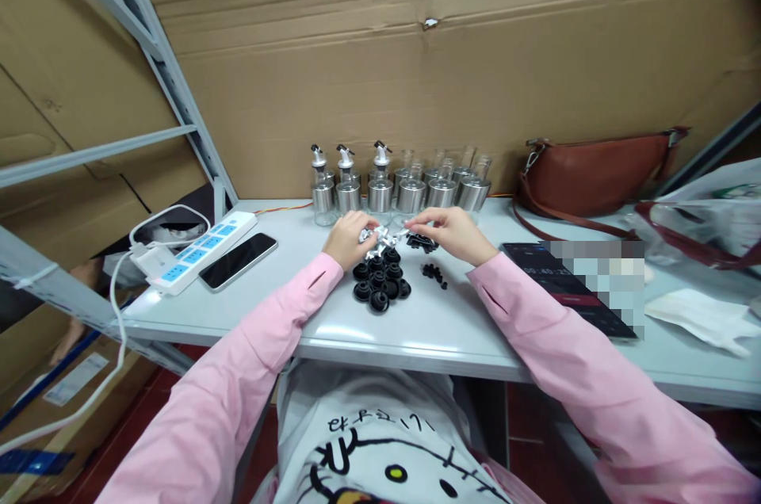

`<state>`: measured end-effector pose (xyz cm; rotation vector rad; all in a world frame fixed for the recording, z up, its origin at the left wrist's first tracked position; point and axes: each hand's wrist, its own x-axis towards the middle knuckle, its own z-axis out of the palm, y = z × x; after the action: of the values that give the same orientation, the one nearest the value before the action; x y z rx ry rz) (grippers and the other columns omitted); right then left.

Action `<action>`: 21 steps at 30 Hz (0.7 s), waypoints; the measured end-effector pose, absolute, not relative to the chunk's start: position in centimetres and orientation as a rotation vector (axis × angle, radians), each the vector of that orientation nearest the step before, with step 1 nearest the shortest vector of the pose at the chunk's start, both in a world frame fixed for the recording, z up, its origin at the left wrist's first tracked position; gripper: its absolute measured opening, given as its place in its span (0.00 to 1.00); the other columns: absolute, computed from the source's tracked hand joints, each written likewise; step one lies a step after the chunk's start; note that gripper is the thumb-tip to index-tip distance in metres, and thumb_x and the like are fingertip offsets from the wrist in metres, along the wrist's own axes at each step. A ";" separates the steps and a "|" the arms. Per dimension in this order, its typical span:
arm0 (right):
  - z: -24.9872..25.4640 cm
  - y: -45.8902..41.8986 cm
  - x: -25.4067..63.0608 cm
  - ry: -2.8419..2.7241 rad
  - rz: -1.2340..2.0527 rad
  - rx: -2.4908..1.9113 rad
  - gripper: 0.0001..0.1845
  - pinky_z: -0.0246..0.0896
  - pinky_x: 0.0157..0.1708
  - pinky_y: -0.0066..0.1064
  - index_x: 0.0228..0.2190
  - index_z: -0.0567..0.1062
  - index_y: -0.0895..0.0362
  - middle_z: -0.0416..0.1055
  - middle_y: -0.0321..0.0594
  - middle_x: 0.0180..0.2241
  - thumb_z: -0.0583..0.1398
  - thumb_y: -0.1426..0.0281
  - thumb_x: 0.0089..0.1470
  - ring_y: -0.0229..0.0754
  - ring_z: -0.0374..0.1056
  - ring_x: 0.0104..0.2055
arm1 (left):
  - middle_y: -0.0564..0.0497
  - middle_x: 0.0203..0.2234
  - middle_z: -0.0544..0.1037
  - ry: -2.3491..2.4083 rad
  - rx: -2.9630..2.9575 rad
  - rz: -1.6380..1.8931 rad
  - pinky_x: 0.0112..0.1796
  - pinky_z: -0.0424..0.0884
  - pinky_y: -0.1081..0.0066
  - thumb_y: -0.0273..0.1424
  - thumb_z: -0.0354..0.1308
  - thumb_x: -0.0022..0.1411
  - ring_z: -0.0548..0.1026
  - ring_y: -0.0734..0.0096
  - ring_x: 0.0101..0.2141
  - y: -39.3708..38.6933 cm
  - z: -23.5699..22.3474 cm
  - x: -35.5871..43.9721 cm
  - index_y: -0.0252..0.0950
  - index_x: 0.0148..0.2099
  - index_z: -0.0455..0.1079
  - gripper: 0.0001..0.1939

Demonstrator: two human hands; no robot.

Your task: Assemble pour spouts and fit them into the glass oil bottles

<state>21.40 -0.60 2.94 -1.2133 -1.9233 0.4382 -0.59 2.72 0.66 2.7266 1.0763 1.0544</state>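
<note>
– Where are the silvery pieces [378, 247]?
– Heaped on the worktop [345, 326], between the round black parts [379, 300] and the row of bottles [412, 196]
– And the left hand [352, 240]?
– Fingers curled over the heap's left side; whether they grip a piece, I can't tell
– The right hand [452, 231]?
– Thumb and forefinger nearly together by the heap's right edge; anything pinched there is too small to tell

Long cloth sleeves [255, 341] are plain pink; a white cloth garment [362, 385] carries black line drawing, black lettering and a black-ringed yellow spot. Small shiny pieces [376, 248] are silver-white, round cup-like parts [379, 301] glossy black. Clear glass bottles [411, 195] wear silver metal bands; the leather bag [600, 171] is reddish-brown.
</note>
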 end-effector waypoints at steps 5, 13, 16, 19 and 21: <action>3.5 -1.0 20.9 -1.733 0.678 -1.100 0.14 0.63 0.38 0.37 0.29 0.80 0.58 0.76 0.43 0.34 0.63 0.62 0.42 0.46 0.70 0.37 | 0.51 0.34 0.74 1.017 2.761 1.001 0.41 0.60 0.68 0.35 0.55 0.60 0.69 0.67 0.39 2.1 0.5 -0.1 0.36 0.40 0.68 0.09; 4.1 -1.8 20.5 -1.655 0.872 -1.017 0.16 0.62 0.45 0.40 0.27 0.80 0.57 0.76 0.41 0.33 0.67 0.59 0.37 0.46 0.70 0.39 | 0.51 0.34 0.74 0.937 2.777 1.018 0.40 0.58 0.69 0.36 0.48 0.66 0.68 0.69 0.38 2.0 0.4 0.0 0.36 0.41 0.68 0.11; 4.1 -1.9 20.4 -1.671 0.896 -1.015 0.16 0.62 0.44 0.40 0.27 0.79 0.57 0.76 0.42 0.34 0.67 0.58 0.36 0.46 0.70 0.39 | 0.50 0.34 0.74 0.931 2.767 0.984 0.40 0.59 0.69 0.37 0.45 0.67 0.68 0.69 0.37 2.0 0.4 0.1 0.36 0.41 0.67 0.13; 4.0 -1.9 20.5 -1.667 0.881 -1.035 0.17 0.63 0.42 0.39 0.28 0.79 0.57 0.76 0.42 0.32 0.66 0.57 0.38 0.45 0.70 0.37 | 0.49 0.34 0.73 0.903 2.749 0.993 0.41 0.59 0.68 0.37 0.42 0.68 0.68 0.68 0.38 1.9 0.4 0.2 0.36 0.41 0.67 0.14; 4.0 -1.7 20.6 -1.671 0.791 -1.047 0.17 0.63 0.41 0.38 0.29 0.78 0.58 0.75 0.42 0.33 0.64 0.57 0.41 0.45 0.69 0.38 | 0.49 0.35 0.73 0.883 2.741 0.972 0.41 0.60 0.68 0.37 0.41 0.68 0.68 0.68 0.38 2.0 0.4 0.2 0.36 0.42 0.66 0.15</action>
<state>20.57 -1.73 4.00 -1.0473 -1.6711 0.7915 0.24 1.99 0.40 2.7411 0.8825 0.9722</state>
